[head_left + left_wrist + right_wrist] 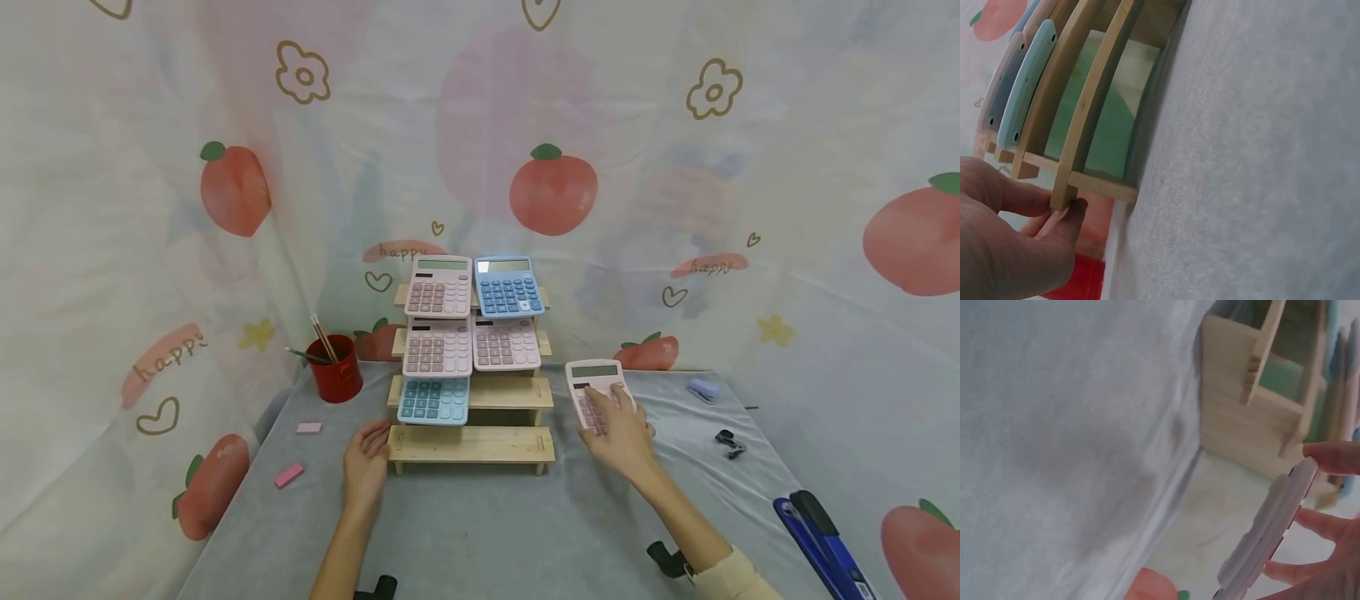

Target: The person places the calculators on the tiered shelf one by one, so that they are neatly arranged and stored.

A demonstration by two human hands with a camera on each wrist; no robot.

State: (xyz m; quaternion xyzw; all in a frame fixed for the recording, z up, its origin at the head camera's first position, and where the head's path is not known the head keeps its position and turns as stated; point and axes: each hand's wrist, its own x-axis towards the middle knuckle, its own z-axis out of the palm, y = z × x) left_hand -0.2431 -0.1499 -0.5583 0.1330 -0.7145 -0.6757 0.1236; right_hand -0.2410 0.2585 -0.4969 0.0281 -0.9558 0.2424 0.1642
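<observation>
In the head view my right hand (624,437) grips a pale pink calculator (592,372) to the right of a stepped wooden rack (471,446). The right wrist view shows this calculator (1266,531) edge-on, tilted, with fingers spread over its key side. My left hand (366,471) is at the left end of the rack's lowest step; in the left wrist view the thumb and fingers pinch that wooden board (1082,131). On the rack lean pink calculators (438,287), a blue calculator (510,287) at the top right and a light teal calculator (433,402) lower left.
Left of the rack stands a red cup (337,379) with pencils or brushes, and two pink erasers (289,475) lie nearer. At the right are a light blue stapler (702,390), black clips (729,442) and a long blue-and-black tool (825,542). A printed curtain hangs behind.
</observation>
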